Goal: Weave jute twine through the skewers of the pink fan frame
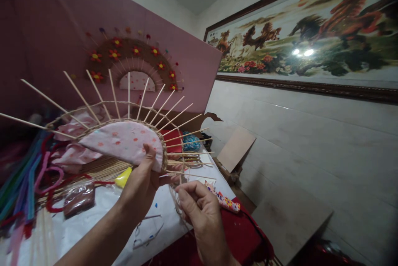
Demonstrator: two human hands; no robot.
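My left hand [143, 177] grips the half-round panel [120, 141], covered in pale pink fabric with small red spots, its thumb on the front face. Thin wooden sticks [129, 94] fan out from the panel's curved edge. Brown twine [120, 102] is woven along that edge, and another strand crosses the sticks farther out. Just right of the panel, my right hand [202, 216] pinches the loose twine near the lowest sticks. More twine [177, 204] hangs down beside its fingers.
A pink board [195, 63] at the back bears a finished-looking fan with flowers [136, 50]. Pipe cleaners [29, 187], a bagged brown block [79, 199], a yellow piece [123, 177] and scissors [149, 237] lie on the white-covered table. Blue yarn [191, 141] and patterned fabric [225, 201] are at right.
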